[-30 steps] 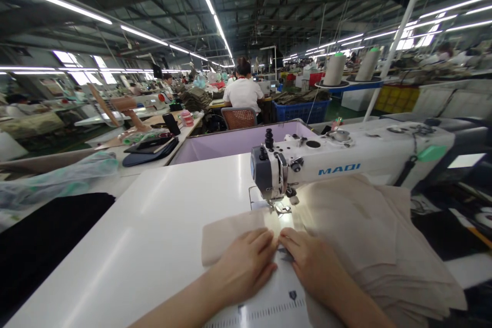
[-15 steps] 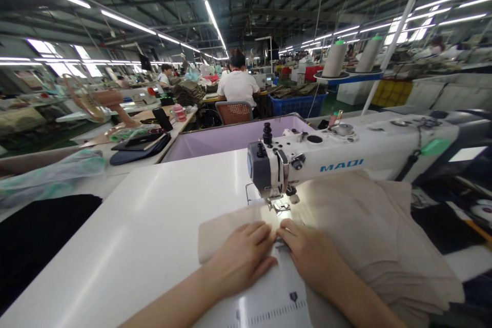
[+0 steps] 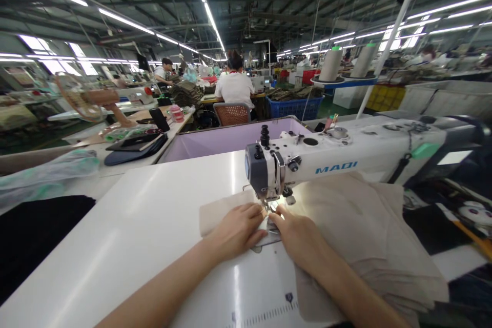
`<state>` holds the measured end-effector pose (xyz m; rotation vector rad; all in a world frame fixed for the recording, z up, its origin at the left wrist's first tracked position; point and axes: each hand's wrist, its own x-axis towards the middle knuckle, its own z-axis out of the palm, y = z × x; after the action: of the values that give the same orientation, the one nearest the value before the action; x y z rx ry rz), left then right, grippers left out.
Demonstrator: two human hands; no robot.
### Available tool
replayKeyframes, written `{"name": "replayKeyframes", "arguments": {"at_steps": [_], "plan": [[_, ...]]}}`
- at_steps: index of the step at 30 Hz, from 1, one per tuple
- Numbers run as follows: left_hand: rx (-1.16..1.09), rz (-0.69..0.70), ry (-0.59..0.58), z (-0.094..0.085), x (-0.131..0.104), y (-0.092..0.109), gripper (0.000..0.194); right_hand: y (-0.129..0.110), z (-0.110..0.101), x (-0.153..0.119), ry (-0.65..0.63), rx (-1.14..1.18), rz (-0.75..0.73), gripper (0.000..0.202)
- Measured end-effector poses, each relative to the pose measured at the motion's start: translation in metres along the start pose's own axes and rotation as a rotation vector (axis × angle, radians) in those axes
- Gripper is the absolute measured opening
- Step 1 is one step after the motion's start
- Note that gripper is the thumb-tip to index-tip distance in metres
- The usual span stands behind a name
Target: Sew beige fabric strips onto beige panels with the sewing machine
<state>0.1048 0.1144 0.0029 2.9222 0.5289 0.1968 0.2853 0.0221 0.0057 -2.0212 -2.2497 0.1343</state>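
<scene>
Under the head of a white sewing machine (image 3: pixel 336 166), by its lit needle area, lies a beige fabric piece (image 3: pixel 215 211). My left hand (image 3: pixel 240 228) rests palm down on that piece, fingers stretched toward the presser foot (image 3: pixel 270 206) and thumb apart. Close beside it, my right hand (image 3: pixel 302 236) has its fingers bent and pressed together at the fabric just in front of the foot; the fingertips partly hide the fabric edge. Several beige fabric layers (image 3: pixel 357 215) lie to the right, partly beneath my right forearm.
The white table (image 3: pixel 154 236) carries a printed ruler scale (image 3: pixel 265 313) near its front. Behind stands a lilac-lined bin (image 3: pixel 215 138). Dark cloth (image 3: pixel 34 241) lies left. Thread cones (image 3: pixel 331 65) stand behind the machine. A person in a white shirt (image 3: pixel 235 87) sits ahead.
Both hands have moved forward, closer to the needle, with the fabric piece sliding along under them. More of the bare table shows in front of them. The camera view has shifted slightly.
</scene>
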Motion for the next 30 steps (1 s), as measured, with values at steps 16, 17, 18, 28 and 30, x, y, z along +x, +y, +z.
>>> {"name": "replayKeyframes", "arguments": {"at_steps": [16, 17, 18, 28, 30], "plan": [[-0.009, -0.074, 0.115, 0.013, -0.001, -0.001, 0.033, -0.007, 0.038, -0.033, 0.138, 0.019, -0.001, 0.036], [-0.008, -0.077, 0.119, 0.013, -0.001, -0.001, 0.033, -0.007, 0.039, -0.033, 0.142, 0.018, 0.0, 0.036], [-0.007, -0.079, 0.122, 0.013, 0.0, -0.001, 0.032, -0.007, 0.039, -0.033, 0.145, 0.017, 0.001, 0.035], [0.009, -0.088, 0.118, 0.011, -0.001, 0.001, 0.032, -0.006, 0.043, -0.033, 0.179, 0.032, -0.001, 0.035], [0.009, -0.091, 0.124, 0.012, -0.001, 0.001, 0.032, -0.007, 0.043, -0.033, 0.173, 0.031, 0.005, 0.036]]}}
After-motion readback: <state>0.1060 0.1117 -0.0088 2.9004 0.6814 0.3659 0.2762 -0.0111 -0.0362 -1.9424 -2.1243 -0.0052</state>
